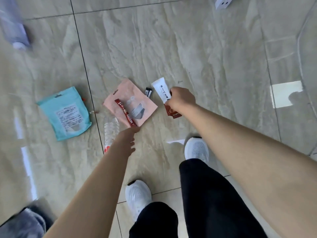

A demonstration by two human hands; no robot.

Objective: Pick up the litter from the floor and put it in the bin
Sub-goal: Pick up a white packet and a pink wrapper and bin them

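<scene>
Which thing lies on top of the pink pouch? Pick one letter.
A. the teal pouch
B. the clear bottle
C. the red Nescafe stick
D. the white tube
C: the red Nescafe stick lies slantwise across the pink pouch. The clear bottle lies beside the pouch, the teal pouch lies apart from it, and the white tube is in the grip of the right hand.

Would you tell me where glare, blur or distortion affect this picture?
Head view: a glare patch whitens the floor at right; edges smear, worst on the bluish object upper left; the grout line bows from the wide lens; the Nescafe stick and the white tube in the right hand read sharp.
</scene>
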